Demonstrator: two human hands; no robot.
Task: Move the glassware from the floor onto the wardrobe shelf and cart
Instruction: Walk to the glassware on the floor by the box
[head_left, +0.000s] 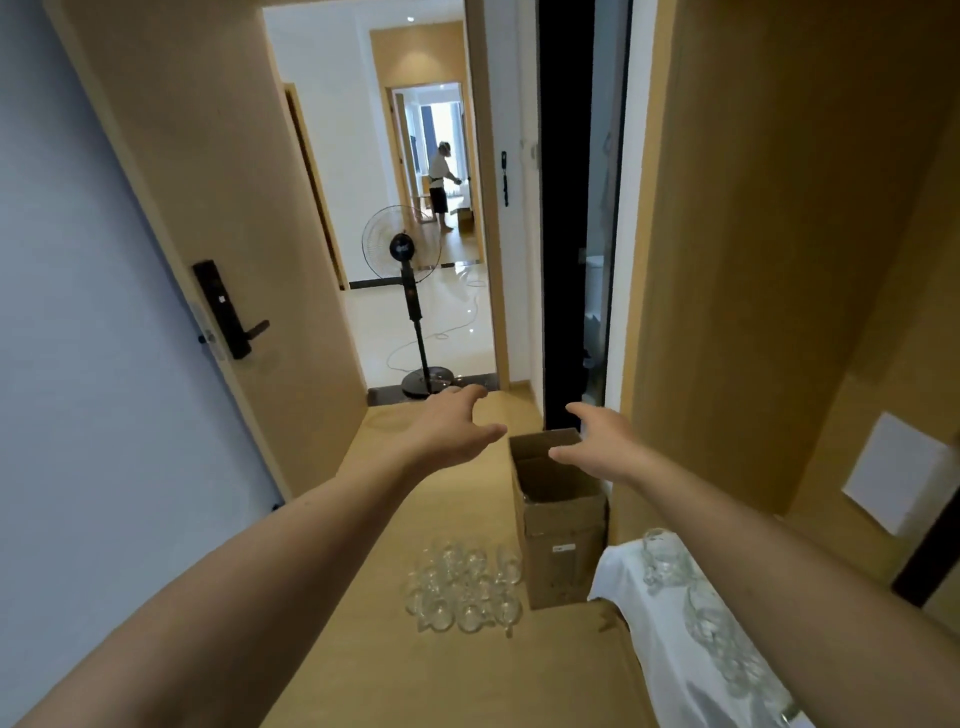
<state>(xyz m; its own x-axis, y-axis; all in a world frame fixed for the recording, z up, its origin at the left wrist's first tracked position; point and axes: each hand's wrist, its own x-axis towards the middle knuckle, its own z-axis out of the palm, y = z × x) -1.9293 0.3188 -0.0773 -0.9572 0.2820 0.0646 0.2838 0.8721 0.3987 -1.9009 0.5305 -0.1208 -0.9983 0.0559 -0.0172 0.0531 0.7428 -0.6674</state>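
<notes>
Two bare arms reach forward over a wood-toned floor (467, 691), both hands empty. The left hand (451, 431) is held palm down with fingers straight and spread, thumb out toward the right; the right hand (605, 441) mirrors it, fingers relaxed and wide apart, hovering above the open top of a cardboard box (563, 525) that stands upright on the floor against a tall wooden wardrobe panel (753, 260). Neither hand touches anything. The glassware (464, 590), a tight cluster of clear stemmed glasses, sits on the floor just beside the box's left face, below and nearer the camera than both hands and well apart from them, lying roughly under the gap between the two forearms. More clear glasses (662, 561) stand on a white-covered surface (660, 639) at the lower right, close under the right forearm; whether this surface is the cart cannot be told from this view. To the left, an open door (104, 312) with a dark electronic lock and handle (223, 312) stands against the wall. Beyond the doorway a black pedestal fan (408, 291) stands on glossy pale tiles, its cable trailing across the floor, and farther down the corridor another person (441, 184) in a white top and dark shorts stands in a bright room.
</notes>
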